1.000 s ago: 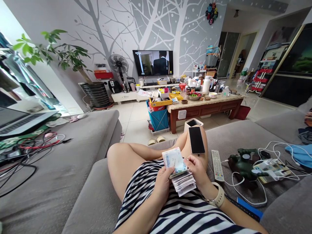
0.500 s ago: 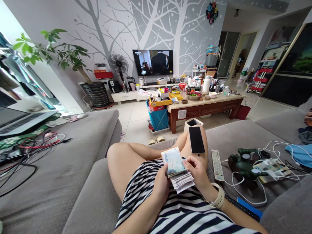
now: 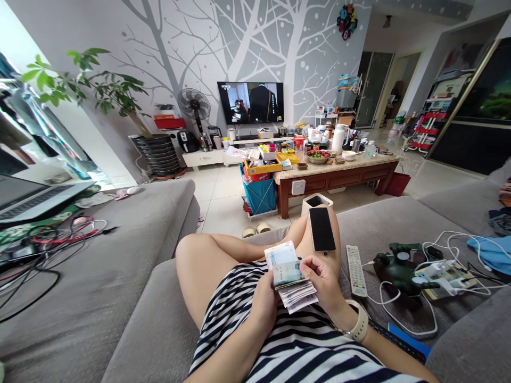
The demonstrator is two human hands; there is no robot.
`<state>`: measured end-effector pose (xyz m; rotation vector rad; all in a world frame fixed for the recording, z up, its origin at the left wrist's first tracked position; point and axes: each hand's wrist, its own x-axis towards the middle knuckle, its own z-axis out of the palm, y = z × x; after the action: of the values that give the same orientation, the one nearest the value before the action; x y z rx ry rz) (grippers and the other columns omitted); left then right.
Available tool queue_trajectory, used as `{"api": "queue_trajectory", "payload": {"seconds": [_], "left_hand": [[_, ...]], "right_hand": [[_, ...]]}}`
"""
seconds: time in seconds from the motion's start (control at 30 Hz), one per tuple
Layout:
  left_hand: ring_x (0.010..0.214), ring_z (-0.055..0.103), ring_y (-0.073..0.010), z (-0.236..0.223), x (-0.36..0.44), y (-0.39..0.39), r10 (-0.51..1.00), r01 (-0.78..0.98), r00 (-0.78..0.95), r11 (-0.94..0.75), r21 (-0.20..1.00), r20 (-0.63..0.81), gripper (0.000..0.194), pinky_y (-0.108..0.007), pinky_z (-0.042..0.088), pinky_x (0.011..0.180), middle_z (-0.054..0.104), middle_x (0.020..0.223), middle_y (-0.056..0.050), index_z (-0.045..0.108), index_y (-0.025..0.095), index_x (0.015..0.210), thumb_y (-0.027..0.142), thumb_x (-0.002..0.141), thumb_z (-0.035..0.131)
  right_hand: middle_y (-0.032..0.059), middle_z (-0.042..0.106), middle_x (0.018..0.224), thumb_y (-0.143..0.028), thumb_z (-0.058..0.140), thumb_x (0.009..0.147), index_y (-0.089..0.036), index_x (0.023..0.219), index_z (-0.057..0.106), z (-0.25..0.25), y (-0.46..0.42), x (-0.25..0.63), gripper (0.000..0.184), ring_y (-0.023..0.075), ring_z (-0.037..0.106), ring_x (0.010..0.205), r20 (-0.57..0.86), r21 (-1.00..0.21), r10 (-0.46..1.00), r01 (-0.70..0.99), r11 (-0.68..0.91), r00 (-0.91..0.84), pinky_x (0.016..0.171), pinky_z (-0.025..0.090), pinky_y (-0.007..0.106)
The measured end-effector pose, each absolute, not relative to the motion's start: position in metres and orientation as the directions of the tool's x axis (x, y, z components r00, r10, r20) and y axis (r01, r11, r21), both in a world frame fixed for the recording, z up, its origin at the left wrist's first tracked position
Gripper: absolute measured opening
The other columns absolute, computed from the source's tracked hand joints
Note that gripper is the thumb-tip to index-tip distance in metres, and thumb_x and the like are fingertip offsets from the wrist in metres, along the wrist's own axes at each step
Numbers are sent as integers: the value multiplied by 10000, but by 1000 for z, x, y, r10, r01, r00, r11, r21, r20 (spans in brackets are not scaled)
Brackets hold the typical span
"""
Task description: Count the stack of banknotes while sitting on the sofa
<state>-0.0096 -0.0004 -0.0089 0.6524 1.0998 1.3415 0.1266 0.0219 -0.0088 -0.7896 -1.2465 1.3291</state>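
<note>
A stack of banknotes lies over my lap between both hands, its near part bent over and fanned toward me. My left hand is closed on the left edge of the notes, thumb on top. On the other side, my right hand pinches the upper note near its right corner with thumb and fingertips. A pale watch is strapped on my right wrist. On my right thigh rests a black-screened phone, just beyond the right hand.
Right of my leg, a remote control lies on the sofa beside a dark green figure and white cables. At the left are a laptop and tangled cables. Ahead, a coffee table carries many items.
The top note has folded down toward me under my right fingers, baring more of the note beneath. Both hands stay in nearly the same place.
</note>
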Motion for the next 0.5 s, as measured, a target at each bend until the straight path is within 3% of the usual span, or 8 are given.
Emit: {"api": "queue_trajectory", "payload": {"seconds": [0.5], "left_hand": [[770,656,-253,-9,-10,-1,978,-442,-48,163,882,-205,336,-325,497,694,736,781,-59,732,165,893,400,778,522]], "right_hand": [[-18,555,632,-399,636,777,-182,727,585,-9,21,126,229,137,501,584,201,-939,963,-316,136,-182,551,406,237]]}}
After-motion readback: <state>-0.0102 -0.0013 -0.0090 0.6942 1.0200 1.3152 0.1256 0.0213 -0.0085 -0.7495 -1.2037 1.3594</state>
